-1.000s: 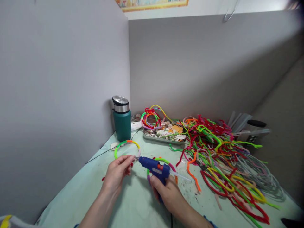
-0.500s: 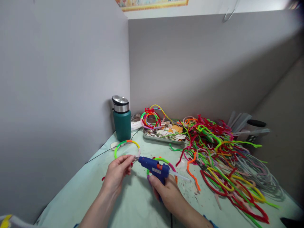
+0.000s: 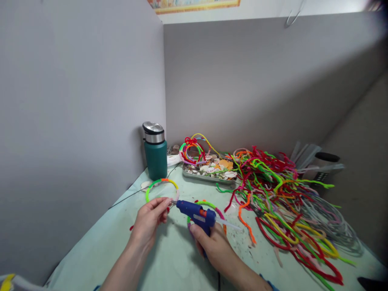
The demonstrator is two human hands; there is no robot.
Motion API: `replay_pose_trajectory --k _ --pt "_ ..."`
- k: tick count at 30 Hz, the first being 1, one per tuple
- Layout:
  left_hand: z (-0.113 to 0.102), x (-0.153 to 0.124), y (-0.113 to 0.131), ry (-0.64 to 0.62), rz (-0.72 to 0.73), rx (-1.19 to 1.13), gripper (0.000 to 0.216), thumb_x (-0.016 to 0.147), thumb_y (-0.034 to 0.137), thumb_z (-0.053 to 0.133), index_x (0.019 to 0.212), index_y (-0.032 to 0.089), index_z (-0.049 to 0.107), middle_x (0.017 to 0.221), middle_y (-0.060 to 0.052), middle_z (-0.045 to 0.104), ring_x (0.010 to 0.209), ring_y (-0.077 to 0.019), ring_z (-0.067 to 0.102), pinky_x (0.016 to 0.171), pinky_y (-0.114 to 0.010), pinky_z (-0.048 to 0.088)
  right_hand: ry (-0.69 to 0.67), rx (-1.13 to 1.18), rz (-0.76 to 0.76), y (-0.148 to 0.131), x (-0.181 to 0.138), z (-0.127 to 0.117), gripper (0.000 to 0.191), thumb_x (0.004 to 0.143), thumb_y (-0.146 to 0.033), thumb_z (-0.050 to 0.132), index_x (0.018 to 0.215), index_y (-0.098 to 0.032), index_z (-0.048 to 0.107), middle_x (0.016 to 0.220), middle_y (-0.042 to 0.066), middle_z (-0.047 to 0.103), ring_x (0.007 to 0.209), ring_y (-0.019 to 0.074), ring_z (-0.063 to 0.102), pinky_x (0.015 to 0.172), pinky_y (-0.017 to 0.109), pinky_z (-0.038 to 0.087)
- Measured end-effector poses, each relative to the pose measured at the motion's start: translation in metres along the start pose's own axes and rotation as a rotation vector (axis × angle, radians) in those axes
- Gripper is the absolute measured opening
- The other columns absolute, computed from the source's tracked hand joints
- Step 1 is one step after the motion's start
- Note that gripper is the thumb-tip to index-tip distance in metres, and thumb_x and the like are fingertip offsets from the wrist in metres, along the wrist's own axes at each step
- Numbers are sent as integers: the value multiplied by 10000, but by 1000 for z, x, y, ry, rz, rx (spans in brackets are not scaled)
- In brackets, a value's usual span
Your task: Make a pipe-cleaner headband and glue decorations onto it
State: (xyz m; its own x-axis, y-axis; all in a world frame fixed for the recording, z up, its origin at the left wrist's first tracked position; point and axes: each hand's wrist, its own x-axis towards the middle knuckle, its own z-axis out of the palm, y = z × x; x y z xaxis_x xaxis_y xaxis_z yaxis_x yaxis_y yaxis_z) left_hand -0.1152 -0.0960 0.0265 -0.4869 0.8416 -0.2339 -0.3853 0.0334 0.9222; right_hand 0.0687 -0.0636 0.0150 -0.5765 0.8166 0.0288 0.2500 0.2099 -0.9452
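Note:
My right hand [image 3: 212,244] grips a blue hot glue gun [image 3: 195,213], its nozzle pointing left at my left fingertips. My left hand [image 3: 148,223] pinches the lower right edge of a multicoloured pipe-cleaner ring [image 3: 161,182] that rises off the pale green table [image 3: 169,262]. What sits between my left fingers at the nozzle is too small to make out. A second coloured ring [image 3: 209,205] lies on the table behind the glue gun, partly hidden by it.
A teal flask with a steel lid [image 3: 155,155] stands at the back left by the grey partition. A metal tray of shells [image 3: 209,169] holds more rings. A big heap of coloured pipe cleaners [image 3: 281,194] covers the right side. A black-lidded container [image 3: 324,165] stands far right.

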Motion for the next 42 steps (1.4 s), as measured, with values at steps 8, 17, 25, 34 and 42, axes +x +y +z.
replay_pose_trajectory --k 8,17,25,34,42 --pt "1 -2 2 8 11 55 335 589 355 780 789 114 662 553 19 586 453 -49 448 436 -162 353 48 -24 10 -2 0 -1 416 861 -472 483 1011 -123 653 433 -47 446 432 111 435 457 215 356" --pt "2 -2 2 15 20 56 346 579 360 780 795 115 666 569 9 607 467 -58 476 442 -165 346 10 -15 8 1 -2 0 415 865 -491 473 919 -130 670 444 -42 459 436 105 436 459 212 359" --pt "2 -2 3 20 23 39 338 569 352 788 790 121 676 609 -1 629 500 -74 518 456 -176 353 20 -7 8 0 -2 0 404 868 -481 473 980 -140 657 444 -46 460 435 110 435 453 213 354" --pt "1 -3 3 16 18 48 346 592 346 781 814 109 661 584 7 601 465 -56 463 449 -170 352 22 -12 19 0 -2 0 427 863 -498 467 741 -134 653 447 -33 463 442 104 436 460 213 351" --pt "3 -3 4 29 11 35 348 555 341 797 792 119 674 602 1 626 480 -64 495 453 -174 356 20 -25 5 -2 -3 -1 401 858 -494 478 916 -142 661 444 -44 460 453 111 432 467 212 353"
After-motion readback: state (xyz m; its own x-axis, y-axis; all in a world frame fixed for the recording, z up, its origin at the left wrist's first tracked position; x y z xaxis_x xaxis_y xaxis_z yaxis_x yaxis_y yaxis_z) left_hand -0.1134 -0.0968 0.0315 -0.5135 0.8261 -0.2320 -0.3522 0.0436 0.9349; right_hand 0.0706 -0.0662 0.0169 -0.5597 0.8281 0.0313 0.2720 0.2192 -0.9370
